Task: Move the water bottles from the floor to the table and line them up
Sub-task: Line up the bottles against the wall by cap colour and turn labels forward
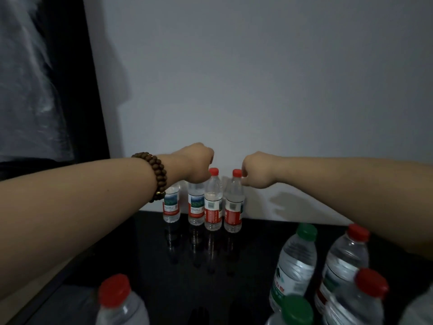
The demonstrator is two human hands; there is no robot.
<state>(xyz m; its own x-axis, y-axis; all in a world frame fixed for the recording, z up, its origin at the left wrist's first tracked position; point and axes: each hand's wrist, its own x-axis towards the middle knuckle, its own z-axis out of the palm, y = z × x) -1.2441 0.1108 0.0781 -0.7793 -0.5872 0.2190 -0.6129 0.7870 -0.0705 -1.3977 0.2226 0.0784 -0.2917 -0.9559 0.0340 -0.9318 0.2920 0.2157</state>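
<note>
Closest to my view, low on the left, a lone red-capped bottle [116, 303] stands blurred, and low on the right is a cluster of four more. These are a tall green-capped bottle [293, 261], a red-capped bottle behind it [346, 254], a second green cap [296, 310] and a second red cap [371, 286]. I cannot tell what they stand on.

Beyond them, on the dark glossy table [152, 245], four bottles stand upright in a row along the far edge, against the grey wall [257, 78]. From the left they are the first bottle [171, 205], second bottle [195, 207], third bottle [212, 205] and fourth bottle [233, 207]. The third and fourth touch; the first two sit slightly apart and a little further back.

My left hand [199, 163] is closed knuckles-up over the top of the second bottle, fingers curled down round its cap, which I cannot see beneath them. A brown bead bracelet [159, 177] wraps that wrist, and the forearm reaches in from the lower left.

My right hand [256, 171] comes in from the right, wrist bent and fingers bunched. Their tips pinch the red cap of the fourth bottle from its right side. The third bottle's cap stands free between my hands.
</note>
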